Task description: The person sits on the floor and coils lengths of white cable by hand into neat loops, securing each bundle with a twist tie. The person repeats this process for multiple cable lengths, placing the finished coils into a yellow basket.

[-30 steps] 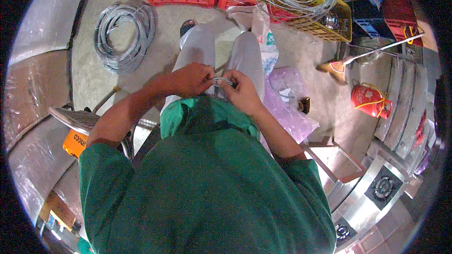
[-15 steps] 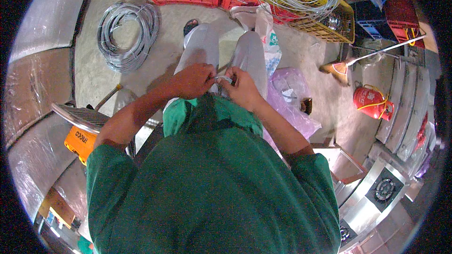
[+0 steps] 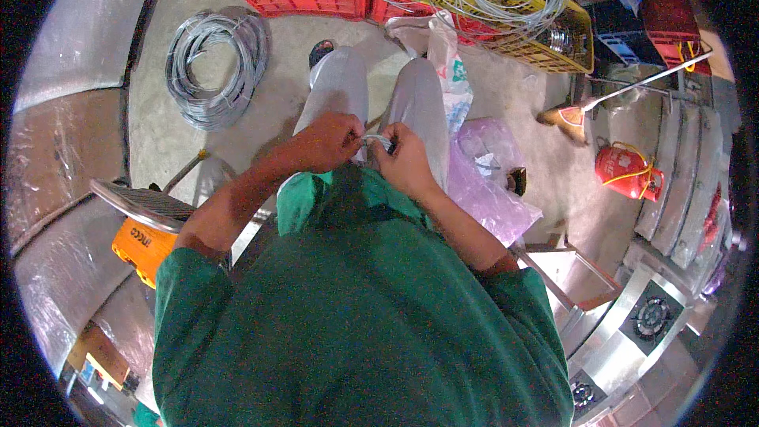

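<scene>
Above my lap, a small loop of grey wire or cable [image 3: 375,140] spans the short gap between my hands. My left hand [image 3: 332,142] is closed, its fingertips pinching the left end of the loop. On the other side, my right hand [image 3: 403,160] grips the right end between thumb and fingers. Parts of the loop are hidden by the fingers, so I cannot tell how its ends meet. Both hands are held close to the hem of my green shirt, between my grey-trousered knees.
A large grey wire coil [image 3: 180,79] lies on the floor at left. Ahead stand a red crate [image 3: 308,1] of small coils and a yellow crate [image 3: 506,30] draped with cable. At right are a purple plastic bag [image 3: 506,198], a broom [image 3: 566,120] and a red gas cylinder [image 3: 624,172].
My right hand has shifted slightly and its fingers have changed position, so more of the wire loop shows between the hands. My left hand keeps its pinch. The whole view has tilted a little.
</scene>
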Available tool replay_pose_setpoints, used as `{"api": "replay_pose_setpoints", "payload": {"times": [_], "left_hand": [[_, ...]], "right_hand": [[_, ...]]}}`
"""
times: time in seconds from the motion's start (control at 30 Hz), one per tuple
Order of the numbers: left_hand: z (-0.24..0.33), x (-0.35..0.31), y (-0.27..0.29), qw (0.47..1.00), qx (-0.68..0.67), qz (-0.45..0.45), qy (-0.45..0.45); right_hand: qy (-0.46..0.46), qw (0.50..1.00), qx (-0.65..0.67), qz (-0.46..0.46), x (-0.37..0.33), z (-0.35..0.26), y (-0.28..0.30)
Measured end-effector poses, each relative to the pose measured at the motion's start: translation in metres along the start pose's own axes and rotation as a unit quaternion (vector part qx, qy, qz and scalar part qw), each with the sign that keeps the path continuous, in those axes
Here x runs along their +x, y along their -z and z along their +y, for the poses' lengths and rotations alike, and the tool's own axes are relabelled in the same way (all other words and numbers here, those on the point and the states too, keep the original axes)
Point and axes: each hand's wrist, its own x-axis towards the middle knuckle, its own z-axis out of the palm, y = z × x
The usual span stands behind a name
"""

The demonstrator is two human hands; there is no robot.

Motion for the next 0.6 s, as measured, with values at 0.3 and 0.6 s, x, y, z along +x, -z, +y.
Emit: {"api": "replay_pose_setpoints", "payload": {"times": [0.3,0.6], "left_hand": [[-0.010,-0.002,-0.002,1.000,-0.008,-0.019,-0.007],[-0.018,0.001,0.000,0.996,0.050,-0.067,-0.032]], "right_hand": [[-0.005,1.000,-0.005,-0.013,-0.006,-0.010,0.002],[0.015,0.995,-0.031,-0.097,0.007,-0.013,0.016]]}}
